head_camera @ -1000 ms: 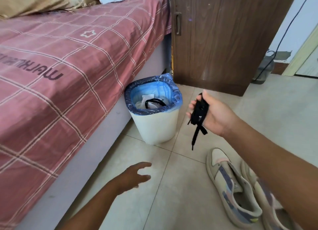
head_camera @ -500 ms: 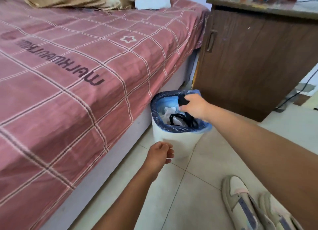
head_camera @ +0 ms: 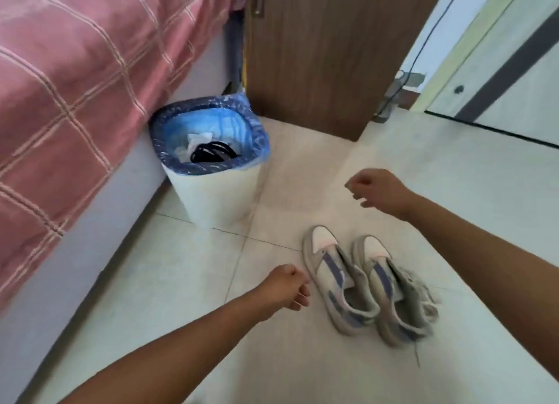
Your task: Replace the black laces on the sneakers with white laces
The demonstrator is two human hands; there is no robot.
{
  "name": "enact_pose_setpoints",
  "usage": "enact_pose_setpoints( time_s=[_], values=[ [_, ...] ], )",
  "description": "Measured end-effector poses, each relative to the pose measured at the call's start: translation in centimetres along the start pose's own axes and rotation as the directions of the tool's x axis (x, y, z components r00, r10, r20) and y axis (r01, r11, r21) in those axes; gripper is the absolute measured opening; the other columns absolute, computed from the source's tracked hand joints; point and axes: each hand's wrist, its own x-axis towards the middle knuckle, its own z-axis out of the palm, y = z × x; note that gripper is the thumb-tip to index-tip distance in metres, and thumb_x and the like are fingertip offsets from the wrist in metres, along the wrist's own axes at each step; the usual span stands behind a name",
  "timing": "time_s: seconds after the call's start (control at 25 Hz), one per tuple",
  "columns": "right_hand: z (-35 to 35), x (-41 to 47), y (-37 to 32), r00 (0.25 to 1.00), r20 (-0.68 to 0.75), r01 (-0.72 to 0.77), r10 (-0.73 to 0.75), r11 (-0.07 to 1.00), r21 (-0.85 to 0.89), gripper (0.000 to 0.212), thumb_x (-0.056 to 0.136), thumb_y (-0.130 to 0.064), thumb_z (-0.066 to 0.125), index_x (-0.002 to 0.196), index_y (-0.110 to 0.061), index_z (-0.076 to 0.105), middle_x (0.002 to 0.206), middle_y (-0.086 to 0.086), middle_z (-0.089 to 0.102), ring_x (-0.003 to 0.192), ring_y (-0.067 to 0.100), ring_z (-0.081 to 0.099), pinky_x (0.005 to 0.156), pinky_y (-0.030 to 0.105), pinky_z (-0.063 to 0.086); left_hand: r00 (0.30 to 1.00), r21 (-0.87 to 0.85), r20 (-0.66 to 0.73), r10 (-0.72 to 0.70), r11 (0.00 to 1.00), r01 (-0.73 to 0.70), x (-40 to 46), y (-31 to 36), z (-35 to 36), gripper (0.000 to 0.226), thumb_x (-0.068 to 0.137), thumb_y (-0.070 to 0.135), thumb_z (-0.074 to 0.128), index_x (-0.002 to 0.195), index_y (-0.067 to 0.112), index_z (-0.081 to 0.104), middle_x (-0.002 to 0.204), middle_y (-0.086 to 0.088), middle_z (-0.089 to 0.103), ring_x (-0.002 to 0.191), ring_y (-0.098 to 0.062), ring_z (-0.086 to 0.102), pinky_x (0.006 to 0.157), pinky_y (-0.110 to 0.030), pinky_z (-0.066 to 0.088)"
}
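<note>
Black laces (head_camera: 213,153) coiled inside the lined bin, two grey-blue sneakers (head_camera: 367,285) side by side, unlaced, on floor tiles

The pale tiled floor (head_camera: 302,358) carries a white waste bin (head_camera: 217,192) lined with a blue bag, standing against the base of the bed (head_camera: 75,71) beside a brown wooden cabinet (head_camera: 317,55). Two laceless sneakers (head_camera: 369,285) lie side by side in the middle of the floor, near the bin.
</note>
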Motion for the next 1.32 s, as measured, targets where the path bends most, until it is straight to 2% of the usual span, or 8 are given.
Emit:
enact_pose_setpoints(
  time_s=[0.2,0.44,0.64,0.72,0.88,1.08,1.2,1.32],
  values=[
    [-1.9,-5.6,18.8,0.941,-0.005,-0.331,0.337,0.922,-0.199,0.021,0.088,-0.011,0.059,0.068,-0.017,0.058,0.085,0.008,0.059,0.083,0.022,0.056,0.071,0.026,0.040,0.977,0.463,0.114,0.181,0.860,-0.214,3.3,0.8,9.4,0.013,0.093,0.025,0.047,0.084,0.017,0.051,0.091,-0.011,0.061,0.084,-0.026,0.061,0.072,-0.036,0.048],
    [-1.1,-9.7,29.2,0.903,-0.065,-0.429,0.425,0.883,-0.190,0.029,0.089,-0.015,0.058,0.118,-0.012,0.057,0.109,0.014,0.058,0.091,0.025,0.055,0.073,0.024,0.039,0.860,0.944,0.229,0.457,0.112,-0.311,3.0,-1.0,16.4,0.057,0.066,0.049,0.075,0.109,0.014,0.060,0.093,-0.007,0.061,0.084,-0.024,0.061,0.067,-0.032,0.048],
    [2.5,-11.5,33.9,0.921,0.049,-0.321,0.386,0.824,-0.466,0.044,0.090,-0.031,0.055,0.132,-0.025,0.043,0.123,0.010,0.049,0.110,0.028,0.052,0.088,0.033,0.046,0.947,0.955,0.028,0.320,0.271,-0.120,4.0,-2.3,19.5,0.078,0.079,0.013,0.070,0.142,0.006,0.024,0.112,-0.016,0.058,0.099,-0.027,0.059,0.068,-0.035,0.052],
    [2.1,-11.5,34.3,0.913,-0.010,-0.363,0.408,0.799,-0.479,0.027,0.094,-0.028,0.046,0.120,-0.021,0.049,0.118,0.008,0.055,0.106,0.026,0.056,0.080,0.030,0.044,0.959,0.981,0.019,0.284,0.182,-0.073,3.6,-3.1,18.8,0.091,0.063,0.012,0.082,0.138,0.004,0.029,0.102,-0.014,0.062,0.088,-0.025,0.062,0.058,-0.033,0.051],
    [-0.8,-11.9,37.1,0.839,-0.175,-0.543,0.516,0.764,-0.348,0.025,0.094,-0.024,0.048,0.114,-0.010,0.056,0.116,0.012,0.060,0.107,0.030,0.058,0.079,0.030,0.042,0.958,0.997,0.032,0.284,0.065,-0.053,3.7,-4.2,16.5,0.075,0.092,0.006,0.044,0.150,0.013,-0.003,0.141,-0.007,0.035,0.125,-0.025,0.038,0.087,-0.033,0.042],
    [-5.2,-11.3,35.1,0.790,-0.249,-0.490,0.560,0.821,0.292,0.021,0.087,-0.014,0.063,0.100,0.003,0.067,0.077,0.011,0.064,0.071,0.027,0.061,0.068,0.032,0.044,0.979,0.992,0.014,0.205,0.118,-0.039,3.9,-4.6,14.7,0.075,0.093,0.006,0.040,0.150,0.025,-0.005,0.145,-0.004,0.029,0.130,-0.024,0.032,0.090,-0.034,0.041],
    [-8.7,-11.3,34.2,0.832,-0.401,-0.404,0.383,0.914,0.035,0.023,0.091,-0.020,0.059,0.107,-0.007,0.070,0.103,0.010,0.065,0.105,0.024,0.057,0.078,0.023,0.032,0.997,0.986,0.036,0.070,0.162,-0.047,3.5,-2.8,14.2,0.063,0.096,0.013,0.037,0.149,0.024,0.006,0.145,-0.006,0.030,0.129,-0.024,0.035,0.094,-0.036,0.042],
    [-12.1,-12.0,32.4,0.795,-0.518,-0.331,0.315,0.941,0.065,0.017,0.091,-0.018,0.058,0.094,-0.007,0.071,0.098,0.006,0.066,0.098,0.023,0.058,0.077,0.023,0.036,0.990,0.994,0.104,0.092,0.022,-0.107,2.1,2.4,15.7,0.040,0.099,0.028,0.036,0.137,0.018,0.030,0.139,-0.006,0.038,0.123,-0.025,0.044,0.092,-0.037,0.043]
  ],
)
